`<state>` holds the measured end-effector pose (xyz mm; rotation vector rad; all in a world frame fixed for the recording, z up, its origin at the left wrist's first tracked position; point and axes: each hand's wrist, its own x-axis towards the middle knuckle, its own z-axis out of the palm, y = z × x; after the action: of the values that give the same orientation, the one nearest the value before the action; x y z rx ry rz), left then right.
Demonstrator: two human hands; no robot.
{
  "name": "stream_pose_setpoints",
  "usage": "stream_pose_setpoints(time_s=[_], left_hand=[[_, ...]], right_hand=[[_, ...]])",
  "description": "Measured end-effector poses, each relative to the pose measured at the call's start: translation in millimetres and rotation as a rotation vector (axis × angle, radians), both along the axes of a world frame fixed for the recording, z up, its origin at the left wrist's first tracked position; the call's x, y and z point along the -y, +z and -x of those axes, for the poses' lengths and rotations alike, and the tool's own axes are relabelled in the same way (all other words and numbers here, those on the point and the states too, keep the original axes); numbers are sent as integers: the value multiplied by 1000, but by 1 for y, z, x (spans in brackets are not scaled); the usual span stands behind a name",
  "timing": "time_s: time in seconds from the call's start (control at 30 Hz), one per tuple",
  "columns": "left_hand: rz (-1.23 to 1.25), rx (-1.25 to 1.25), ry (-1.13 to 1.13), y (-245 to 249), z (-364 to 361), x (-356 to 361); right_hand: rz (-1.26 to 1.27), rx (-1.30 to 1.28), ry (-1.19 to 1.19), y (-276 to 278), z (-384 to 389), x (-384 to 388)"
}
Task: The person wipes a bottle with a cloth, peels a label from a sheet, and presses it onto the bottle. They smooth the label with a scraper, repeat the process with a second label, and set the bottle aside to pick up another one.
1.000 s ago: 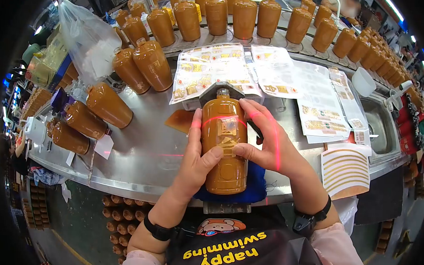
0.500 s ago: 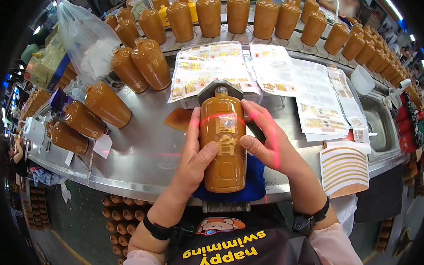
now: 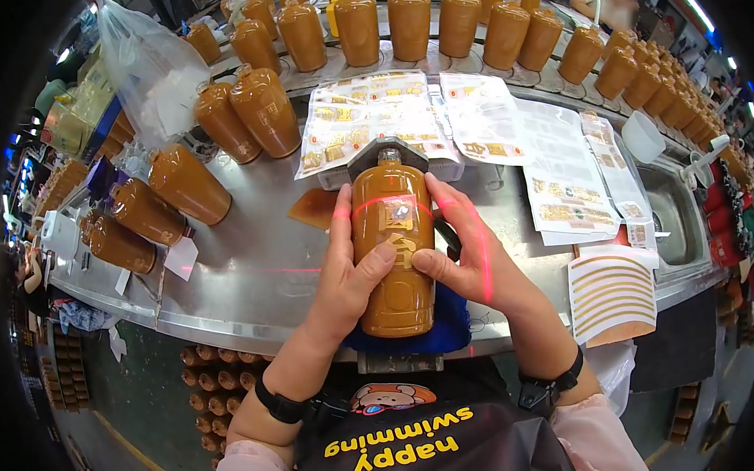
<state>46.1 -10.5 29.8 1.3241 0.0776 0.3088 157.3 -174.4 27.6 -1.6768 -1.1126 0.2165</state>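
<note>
A glossy brown bottle [image 3: 398, 299] lies in front of me, its neck against a dark angled rest and its base toward me over a blue cloth [image 3: 451, 319]. Gold characters and a clear film patch show on its upward face. My left hand [image 3: 346, 272] is closed around the left side, with the thumb pressed on the lower gold character. From the right, my right hand [image 3: 473, 252] grips the bottle, its thumb touching the face beside that same character. A red laser line crosses the bottle and both hands.
Sheets of gold decals [image 3: 365, 117] lie behind the bottle, and a sheet of gold curved strips [image 3: 612, 295] sits at right near a sink [image 3: 673, 206]. More brown bottles [image 3: 190, 185] stand at left. A curved conveyor [image 3: 342, 70] carries a row of bottles across the back.
The conveyor bottles have shifted left. Both thumbs have moved slightly up over the lower gold character, the right one inward. The held bottle stays against the rest.
</note>
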Motion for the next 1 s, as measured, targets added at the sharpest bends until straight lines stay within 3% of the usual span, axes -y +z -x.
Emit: stream_pose_setpoints(time_s=[0.3, 0.33, 0.43, 0.87, 0.97, 1.0], left_hand=[[1, 20, 47, 6, 0, -5], [-198, 86, 164, -1, -6, -12], [-785, 105, 162, 19, -14, -27], [-462, -82, 136, 34, -48, -25], [-155, 45, 19, 27, -43, -28], [-224, 69, 7, 22, -41, -31]], right_hand=[[17, 17, -38, 9, -5, 7], [15, 0, -53, 10, -6, 9], [-4, 52, -59, 12, -10, 11], [-16, 133, -68, 6, -15, 4], [-55, 139, -77, 8, -14, 4], [-62, 120, -86, 9, -15, 4]])
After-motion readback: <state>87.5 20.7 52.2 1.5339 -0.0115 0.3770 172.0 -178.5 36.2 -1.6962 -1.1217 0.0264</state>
